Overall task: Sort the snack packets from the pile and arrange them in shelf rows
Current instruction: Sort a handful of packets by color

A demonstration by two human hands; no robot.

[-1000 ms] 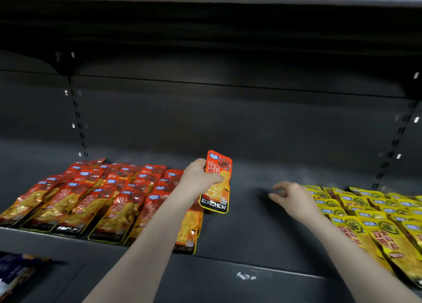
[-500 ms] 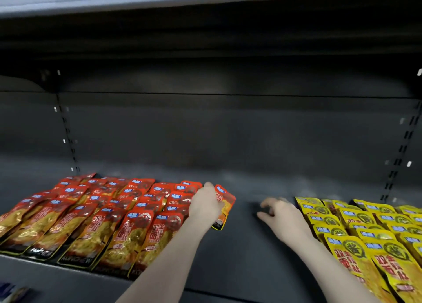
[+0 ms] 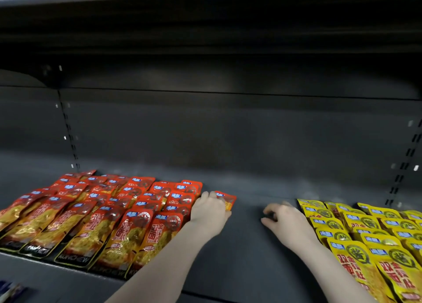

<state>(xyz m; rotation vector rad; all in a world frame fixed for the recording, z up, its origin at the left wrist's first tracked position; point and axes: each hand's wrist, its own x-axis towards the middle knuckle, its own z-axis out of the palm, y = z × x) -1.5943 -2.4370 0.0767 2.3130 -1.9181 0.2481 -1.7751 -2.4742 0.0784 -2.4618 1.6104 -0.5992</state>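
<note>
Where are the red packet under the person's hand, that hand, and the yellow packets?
red packet (image 3: pixel 229 201), head view, exposed right corner
left hand (image 3: pixel 209 209), head view, back of hand
yellow packets (image 3: pixel 356 254), head view, front packet's label

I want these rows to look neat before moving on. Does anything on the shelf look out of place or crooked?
One red packet lies apart at the right edge of the red rows, under the left hand, not yet lined up. The right hand rests beside the yellow rows, which look orderly. Nothing looks spilled or torn.
</note>
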